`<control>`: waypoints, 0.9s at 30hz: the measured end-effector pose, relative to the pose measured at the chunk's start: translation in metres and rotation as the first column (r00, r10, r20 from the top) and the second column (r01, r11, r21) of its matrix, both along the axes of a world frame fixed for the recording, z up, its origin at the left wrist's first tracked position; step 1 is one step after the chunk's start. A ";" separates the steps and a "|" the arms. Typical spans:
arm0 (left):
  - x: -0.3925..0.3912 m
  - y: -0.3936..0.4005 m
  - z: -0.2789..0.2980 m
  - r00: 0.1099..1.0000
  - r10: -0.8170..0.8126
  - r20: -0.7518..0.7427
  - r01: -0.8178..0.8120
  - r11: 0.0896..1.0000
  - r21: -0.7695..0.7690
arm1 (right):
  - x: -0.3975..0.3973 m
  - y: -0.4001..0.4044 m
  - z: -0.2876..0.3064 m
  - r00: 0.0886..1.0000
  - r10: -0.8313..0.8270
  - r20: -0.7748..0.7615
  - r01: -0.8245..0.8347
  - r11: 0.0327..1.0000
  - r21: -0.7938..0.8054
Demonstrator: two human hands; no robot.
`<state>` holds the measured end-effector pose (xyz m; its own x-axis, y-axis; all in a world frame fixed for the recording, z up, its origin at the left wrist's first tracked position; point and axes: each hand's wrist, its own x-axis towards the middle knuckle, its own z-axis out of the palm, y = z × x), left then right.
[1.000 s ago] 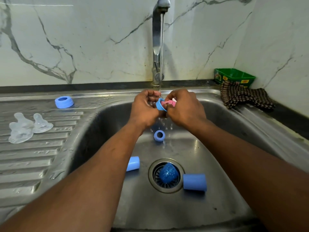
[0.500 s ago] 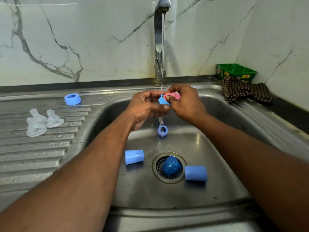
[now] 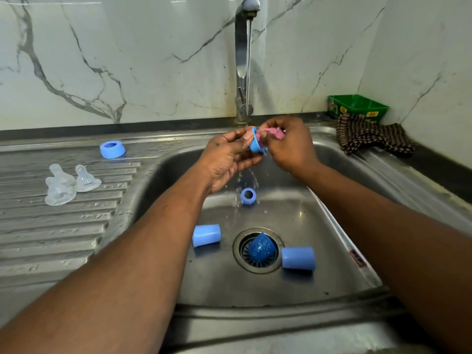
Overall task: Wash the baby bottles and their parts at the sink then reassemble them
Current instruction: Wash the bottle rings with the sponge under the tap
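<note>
Pinching grip of the left hand holds the small blue plastic bottle ring under the running tap, its opening facing right toward the right hand, which pinches a pink cloth just beside it.

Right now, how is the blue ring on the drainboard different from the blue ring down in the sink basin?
The drainboard ring rests flat, opening up, out of the falling water; the basin ring stands on its edge, opening toward the camera, with drops splashing around it. The drainboard ring also looks wider, though the wide lens may exaggerate that. Both are light blue plastic collars that neither hand touches.
</note>
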<state>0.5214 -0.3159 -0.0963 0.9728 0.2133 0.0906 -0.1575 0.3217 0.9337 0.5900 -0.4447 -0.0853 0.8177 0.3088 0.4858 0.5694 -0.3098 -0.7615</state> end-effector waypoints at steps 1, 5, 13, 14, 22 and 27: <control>0.001 -0.001 0.000 0.998 0.054 0.009 -0.054 0.999 0.002 | 0.000 0.000 -0.002 1.000 0.003 -0.028 -0.004 0.999 -0.049; 0.004 0.002 -0.008 0.988 0.156 0.013 -0.156 0.983 0.099 | -0.005 0.002 0.000 0.986 0.135 -0.093 -0.143 0.986 -0.082; 0.007 -0.007 -0.007 0.985 0.172 0.016 -0.173 0.985 0.027 | -0.004 0.004 -0.002 0.997 -0.032 -0.064 0.021 0.986 -0.166; 0.007 -0.005 -0.007 0.978 0.210 0.013 -0.211 0.977 0.034 | -0.006 0.005 -0.001 0.997 -0.005 -0.083 -0.010 0.985 -0.173; 0.010 -0.017 -0.001 0.996 0.086 -0.001 -0.086 0.992 0.091 | 0.002 -0.002 0.004 0.988 0.034 -0.152 -0.027 0.998 0.048; 0.010 -0.002 -0.002 0.944 0.323 -0.065 -0.323 0.946 0.004 | -0.001 0.003 0.002 0.998 -0.051 -0.031 0.054 0.993 0.103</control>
